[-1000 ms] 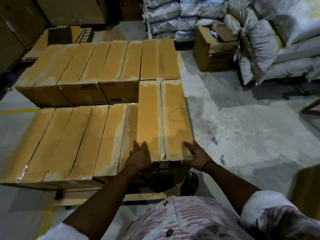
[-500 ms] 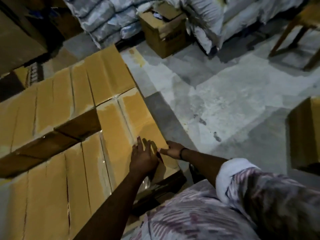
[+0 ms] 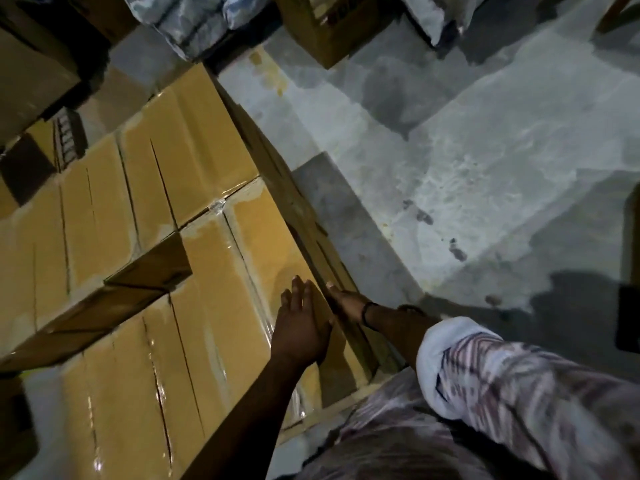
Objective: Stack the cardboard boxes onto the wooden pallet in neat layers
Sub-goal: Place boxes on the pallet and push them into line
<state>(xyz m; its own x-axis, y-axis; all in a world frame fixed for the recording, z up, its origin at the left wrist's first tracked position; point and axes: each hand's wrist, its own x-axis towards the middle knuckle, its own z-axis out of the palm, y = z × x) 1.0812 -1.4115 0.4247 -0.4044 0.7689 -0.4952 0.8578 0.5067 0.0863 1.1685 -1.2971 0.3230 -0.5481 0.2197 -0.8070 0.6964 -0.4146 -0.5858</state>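
Note:
Several taped brown cardboard boxes lie side by side in a layer that fills the left half of the head view. The nearest right-hand box sits one level higher at the stack's right edge. My left hand lies flat with straight fingers on that box's top near its front right corner. My right hand presses with straight fingers against the box's right side face. A strip of the wooden pallet shows under the front corner. Lower boxes lie to the left.
Bare grey concrete floor spreads to the right of the stack. An open cardboard carton and filled sacks stand at the back. More cartons rise at the far left. A dark object sits at the right edge.
The view has swung to the right and closer to the stack. My left hand slid from the box's front edge onto its top; my right hand moved along its right side.

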